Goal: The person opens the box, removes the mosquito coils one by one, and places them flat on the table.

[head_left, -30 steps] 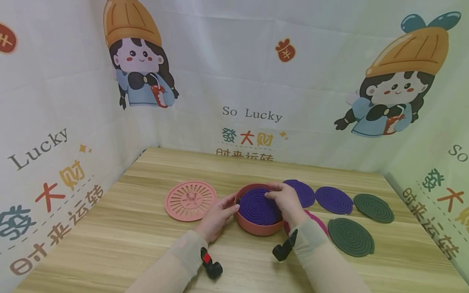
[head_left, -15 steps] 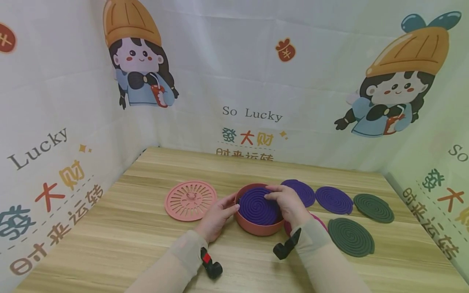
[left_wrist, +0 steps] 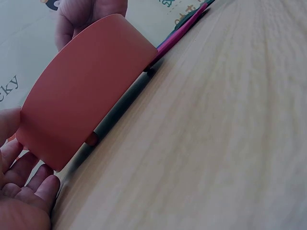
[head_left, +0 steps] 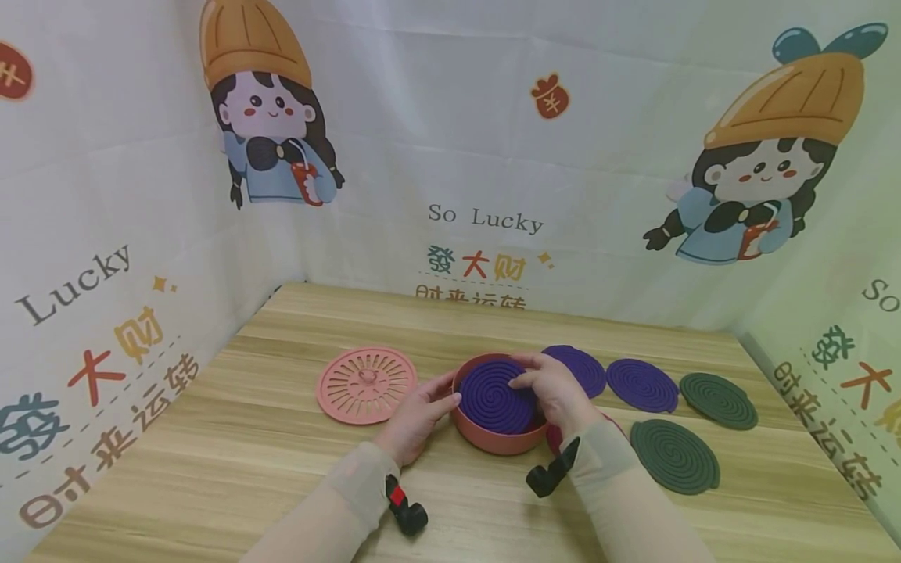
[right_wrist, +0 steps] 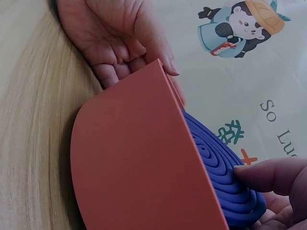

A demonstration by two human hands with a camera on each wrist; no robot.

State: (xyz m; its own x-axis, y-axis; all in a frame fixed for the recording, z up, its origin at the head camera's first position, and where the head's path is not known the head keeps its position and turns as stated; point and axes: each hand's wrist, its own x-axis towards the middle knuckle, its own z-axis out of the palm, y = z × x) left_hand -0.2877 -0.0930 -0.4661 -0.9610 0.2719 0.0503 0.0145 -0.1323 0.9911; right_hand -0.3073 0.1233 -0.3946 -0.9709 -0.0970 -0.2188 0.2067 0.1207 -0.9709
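My left hand [head_left: 415,418] grips the left side of a round salmon-coloured mosquito coil box [head_left: 496,442], its thumb at the rim and its fingers against the outer wall and lower edge. A purple mosquito coil [head_left: 496,395] lies tilted in the box opening, its right part raised above the rim. That raised edge is pinched by my right hand [head_left: 556,387]; in the right wrist view the thumb lies on top of the coil [right_wrist: 223,172], with fingers beneath. Short feet show under the box [left_wrist: 86,91] in the left wrist view. The box's inside is mostly hidden by the coil.
Left of the box lies its slotted salmon lid [head_left: 367,385] with a small knob. To the right are two more purple coils [head_left: 642,384], two green coils [head_left: 676,456] and a magenta coil [head_left: 554,439] partly under my right wrist. A printed cloth [head_left: 486,156] stands behind the table.
The purple coil and my right hand have shifted only very slightly, with the coil still tilted in the box. My left hand keeps its grip on the box.
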